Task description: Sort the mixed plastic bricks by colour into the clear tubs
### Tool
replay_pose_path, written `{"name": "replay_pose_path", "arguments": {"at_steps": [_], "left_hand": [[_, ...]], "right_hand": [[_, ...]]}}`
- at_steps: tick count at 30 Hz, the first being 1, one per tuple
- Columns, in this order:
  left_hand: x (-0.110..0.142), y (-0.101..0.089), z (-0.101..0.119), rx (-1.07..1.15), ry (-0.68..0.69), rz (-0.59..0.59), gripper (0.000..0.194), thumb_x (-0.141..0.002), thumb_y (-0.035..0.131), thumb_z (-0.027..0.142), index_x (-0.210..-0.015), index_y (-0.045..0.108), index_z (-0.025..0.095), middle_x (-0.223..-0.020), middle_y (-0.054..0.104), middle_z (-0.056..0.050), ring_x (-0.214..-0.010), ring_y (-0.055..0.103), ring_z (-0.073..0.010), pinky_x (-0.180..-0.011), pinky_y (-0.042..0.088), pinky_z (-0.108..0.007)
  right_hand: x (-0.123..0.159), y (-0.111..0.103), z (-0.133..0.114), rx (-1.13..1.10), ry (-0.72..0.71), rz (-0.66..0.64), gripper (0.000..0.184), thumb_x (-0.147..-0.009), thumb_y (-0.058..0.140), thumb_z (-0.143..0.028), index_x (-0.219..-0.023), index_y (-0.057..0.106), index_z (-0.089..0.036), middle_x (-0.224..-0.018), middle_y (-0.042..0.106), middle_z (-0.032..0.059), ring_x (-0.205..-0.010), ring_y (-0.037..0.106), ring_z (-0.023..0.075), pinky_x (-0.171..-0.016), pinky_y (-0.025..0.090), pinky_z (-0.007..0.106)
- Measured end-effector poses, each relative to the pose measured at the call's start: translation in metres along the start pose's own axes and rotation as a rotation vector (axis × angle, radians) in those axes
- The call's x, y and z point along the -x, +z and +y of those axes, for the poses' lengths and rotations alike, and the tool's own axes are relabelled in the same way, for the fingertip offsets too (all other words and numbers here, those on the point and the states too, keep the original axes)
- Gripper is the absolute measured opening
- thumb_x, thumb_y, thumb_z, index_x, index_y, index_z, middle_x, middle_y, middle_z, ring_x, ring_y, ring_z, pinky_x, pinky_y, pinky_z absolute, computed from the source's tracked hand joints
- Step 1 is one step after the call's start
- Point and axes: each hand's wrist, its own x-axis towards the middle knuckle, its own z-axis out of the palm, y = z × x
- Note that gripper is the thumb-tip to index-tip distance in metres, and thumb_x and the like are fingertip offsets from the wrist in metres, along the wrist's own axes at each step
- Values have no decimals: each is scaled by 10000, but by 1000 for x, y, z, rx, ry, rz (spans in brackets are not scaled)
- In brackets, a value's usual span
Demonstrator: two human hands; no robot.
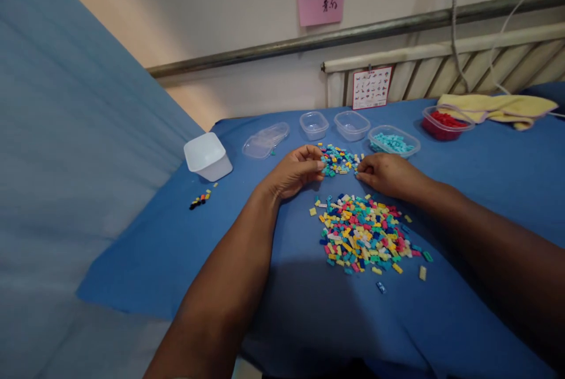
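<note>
A small heap of toy bricks (339, 159), mostly blue and teal with some yellow and white, lies between my hands. My left hand (296, 173) is at its left edge, thumb and fingers curled together; any piece in them is too small to make out. At the right edge, the fingertips of my right hand (385, 173) are pinched close to the bricks, and what they hold is hidden. Nearer to me spreads a larger pile of mixed bricks (364, 232) in red, yellow, teal, white and dark blue, with a few strays around it.
Behind the hands stand two clear tubs (314, 132), a tub of light-blue bricks (392, 143) and a tub of red bricks (445, 123). Clear lids (265, 140) and a white bin (207, 156) are at left, near several black, orange and yellow pieces (202, 198). A yellow cloth (494, 108) lies back right.
</note>
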Motion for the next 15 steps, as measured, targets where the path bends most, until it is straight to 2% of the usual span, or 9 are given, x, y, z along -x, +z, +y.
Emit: {"name": "replay_pose_path", "arguments": {"at_steps": [4, 8, 13, 15], "left_hand": [[0, 0, 0, 42, -51, -27, 537, -683, 1014, 245, -1035, 617, 160, -866, 651, 32, -697, 678, -108, -652, 595, -242], [0, 8, -1, -26, -85, -43, 522, -692, 1003, 244, -1046, 628, 165, -828, 650, 41, -693, 671, -107, -694, 601, -266], [-6, 31, 6, -229, -91, -39, 450, -701, 954, 238, -1007, 634, 155, -800, 652, 31, -655, 661, -111, -683, 569, -280], [-19, 44, 12, -310, -66, -64, 392, -724, 912, 211, -1002, 642, 148, -789, 652, 24, -647, 651, -115, -673, 560, -284]], "right_hand": [[-2, -1, -7, 82, -48, -19, 238, -985, 664, -300, -1103, 837, -188, -1063, 861, 118, -916, 768, 275, -773, 524, 346], [1, -5, -18, 99, -107, 0, 225, -946, 632, -239, -999, 846, -195, -989, 862, 118, -863, 772, 271, -726, 503, 339], [4, -40, -12, -9, -173, -48, 162, -890, 676, -224, -888, 836, -251, -888, 859, 40, -755, 744, 209, -649, 479, 298], [3, -56, 1, -2, -133, 9, 160, -901, 688, -247, -921, 847, -245, -884, 856, 42, -742, 739, 208, -647, 480, 301]]}}
